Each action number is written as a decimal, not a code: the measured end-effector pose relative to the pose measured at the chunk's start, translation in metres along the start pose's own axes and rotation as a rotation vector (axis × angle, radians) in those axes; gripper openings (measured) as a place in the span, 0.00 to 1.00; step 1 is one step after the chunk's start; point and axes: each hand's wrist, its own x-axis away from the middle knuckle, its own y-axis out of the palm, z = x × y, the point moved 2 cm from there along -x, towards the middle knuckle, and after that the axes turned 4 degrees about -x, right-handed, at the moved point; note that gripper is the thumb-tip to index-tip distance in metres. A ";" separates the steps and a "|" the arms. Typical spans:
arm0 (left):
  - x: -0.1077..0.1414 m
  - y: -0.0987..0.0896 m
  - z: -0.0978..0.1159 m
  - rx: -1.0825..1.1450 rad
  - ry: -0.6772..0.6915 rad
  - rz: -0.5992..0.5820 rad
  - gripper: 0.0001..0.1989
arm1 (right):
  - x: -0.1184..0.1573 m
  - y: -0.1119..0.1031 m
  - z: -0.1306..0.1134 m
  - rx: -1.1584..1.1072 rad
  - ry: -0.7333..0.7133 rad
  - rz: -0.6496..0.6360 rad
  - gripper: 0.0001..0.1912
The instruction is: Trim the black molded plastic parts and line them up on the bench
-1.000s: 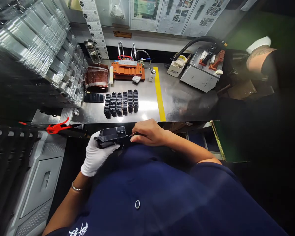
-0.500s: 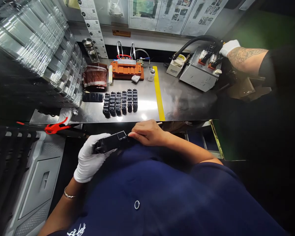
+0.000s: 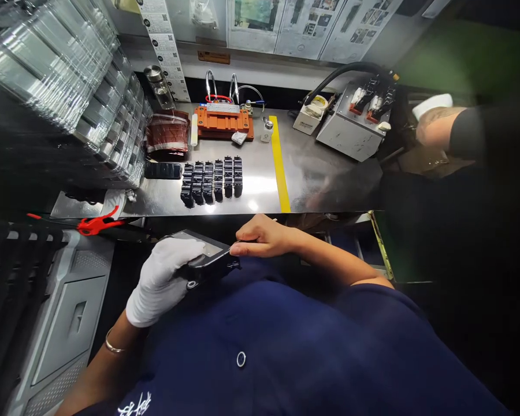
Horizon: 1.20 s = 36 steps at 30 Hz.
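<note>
A black part (image 3: 212, 267) with a grey face is tilted in front of my body, below the table's front edge. My left hand (image 3: 162, 277), in a white glove, is closed round its left end, thumb over the face. My bare right hand (image 3: 262, 237) is pinched at the part's right end. A thin tool's pale tip shows behind its knuckles; the rest is hidden in the fingers. Several black parts (image 3: 208, 182) stand in rows on the metal table (image 3: 260, 193), beyond my hands.
An orange fixture (image 3: 223, 120) and a small bottle (image 3: 267, 131) stand at the back. A grey machine (image 3: 351, 127) is at the right, near another person's gloved hand (image 3: 432, 105). Wrapped trays (image 3: 56, 69) are stacked left, above red pliers (image 3: 99, 223).
The black part in my left hand has turned, so its grey face now shows. My right hand has shifted slightly right. The other person's hand has moved right, away from the machine.
</note>
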 end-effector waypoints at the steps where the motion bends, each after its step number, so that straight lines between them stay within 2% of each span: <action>1: 0.003 0.001 -0.002 -0.005 -0.022 0.013 0.21 | 0.000 0.000 0.001 -0.019 -0.011 -0.002 0.31; 3: 0.013 0.001 -0.008 0.007 -0.135 0.053 0.21 | 0.000 0.000 0.003 -0.010 -0.039 0.021 0.32; 5: 0.023 0.000 -0.014 0.079 -0.331 0.080 0.20 | -0.002 -0.001 0.006 0.051 -0.072 0.068 0.32; 9: 0.034 -0.001 -0.026 0.402 -0.891 0.055 0.29 | -0.011 -0.004 0.004 0.265 -0.166 0.130 0.32; 11: 0.033 0.000 -0.030 0.584 -1.064 0.013 0.33 | -0.017 -0.004 0.000 0.355 -0.219 0.112 0.32; 12: 0.031 0.001 -0.032 0.656 -1.099 -0.010 0.33 | -0.021 -0.004 -0.002 0.391 -0.241 0.092 0.31; 16: 0.028 0.007 -0.035 0.795 -1.113 -0.072 0.30 | -0.028 -0.001 -0.007 0.476 -0.303 0.022 0.31; 24: 0.034 0.011 -0.037 0.814 -1.142 -0.100 0.31 | -0.026 -0.001 -0.003 0.465 -0.253 0.047 0.32; 29: 0.035 0.011 -0.040 0.839 -1.119 -0.095 0.32 | -0.027 0.001 -0.008 0.434 -0.306 0.036 0.31; 36: 0.032 0.019 -0.040 0.873 -1.064 -0.022 0.30 | -0.028 0.002 -0.006 0.507 -0.294 0.159 0.31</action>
